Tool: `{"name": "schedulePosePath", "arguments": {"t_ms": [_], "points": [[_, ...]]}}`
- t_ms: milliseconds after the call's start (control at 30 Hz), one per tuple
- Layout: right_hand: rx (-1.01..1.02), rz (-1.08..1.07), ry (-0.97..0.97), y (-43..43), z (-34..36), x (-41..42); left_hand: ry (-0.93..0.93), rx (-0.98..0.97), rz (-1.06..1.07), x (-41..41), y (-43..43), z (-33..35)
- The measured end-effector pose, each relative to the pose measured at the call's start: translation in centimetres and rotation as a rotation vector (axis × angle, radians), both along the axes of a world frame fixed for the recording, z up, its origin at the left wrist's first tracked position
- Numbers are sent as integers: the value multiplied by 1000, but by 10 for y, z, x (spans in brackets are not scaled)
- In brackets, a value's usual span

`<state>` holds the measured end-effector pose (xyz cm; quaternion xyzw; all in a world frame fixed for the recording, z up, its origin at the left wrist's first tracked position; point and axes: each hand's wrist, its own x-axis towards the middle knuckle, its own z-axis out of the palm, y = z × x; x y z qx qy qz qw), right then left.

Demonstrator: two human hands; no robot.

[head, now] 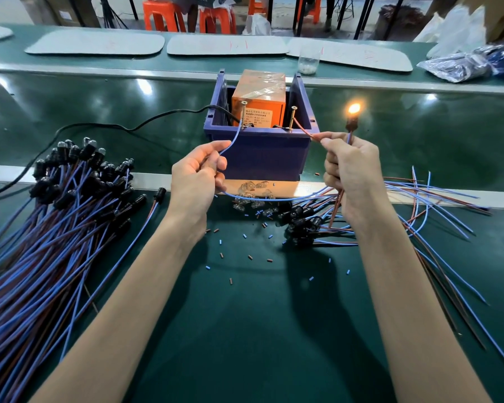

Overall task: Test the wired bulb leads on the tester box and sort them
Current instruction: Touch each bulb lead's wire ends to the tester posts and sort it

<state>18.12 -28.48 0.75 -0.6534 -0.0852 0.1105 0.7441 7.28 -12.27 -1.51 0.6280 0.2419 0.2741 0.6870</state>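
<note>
The tester box (259,152) is a purple bin holding an orange power supply (258,101), with two upright screws as contacts. My left hand (197,175) pinches the blue lead (233,138), whose end touches the left screw (243,112). My right hand (349,170) grips the red lead (303,128), which reaches the right screw (292,116), and it also holds the bulb socket upright. The bulb (354,109) glows orange above that hand.
A large bundle of wired bulb leads (58,216) lies at the left. A smaller heap of leads (303,225) sits under my right hand, its wires fanning right. Loose glass bulbs (252,193) and several insulation snippets litter the green mat. A black power cable (99,128) runs left.
</note>
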Motion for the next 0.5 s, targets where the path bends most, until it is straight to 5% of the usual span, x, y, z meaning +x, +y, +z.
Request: {"name": "schedulePosePath", "arguments": {"t_ms": [500], "points": [[-60, 15, -37, 5, 1, -7, 23, 38, -51, -4, -1, 6]]}}
